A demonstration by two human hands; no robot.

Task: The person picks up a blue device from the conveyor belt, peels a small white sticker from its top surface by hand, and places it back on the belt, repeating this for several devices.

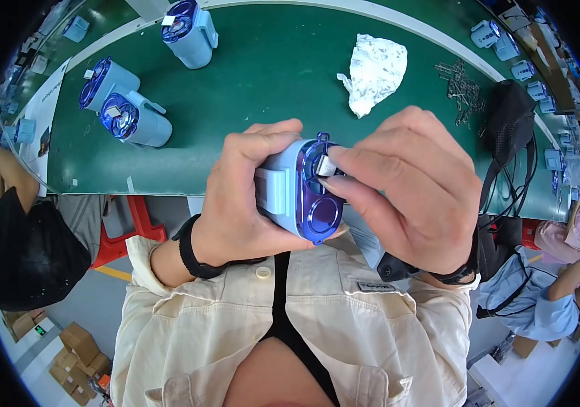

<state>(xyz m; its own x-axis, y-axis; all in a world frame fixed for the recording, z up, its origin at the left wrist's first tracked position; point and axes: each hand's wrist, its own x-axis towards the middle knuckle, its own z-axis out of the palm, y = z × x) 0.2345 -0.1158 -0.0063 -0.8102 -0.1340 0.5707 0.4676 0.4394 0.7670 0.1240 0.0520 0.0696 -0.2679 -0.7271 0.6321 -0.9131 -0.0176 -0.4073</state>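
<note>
Close to my chest, my left hand wraps around a light blue handled container with a glossy see-through dark blue lid. The container is tipped so that its lid turns to the right, and its handle points left, toward my palm. The thumb and forefinger of my right hand pinch a small white piece at the upper part of the lid. Three similar containers stand on the green table at the left, each with a small white piece on its lid.
A crumpled white wrapper lies on the green tabletop ahead. Several thin metal pieces are heaped at the right, beside a black bag with cords. Other people sit at both sides, and more blue containers line the far right.
</note>
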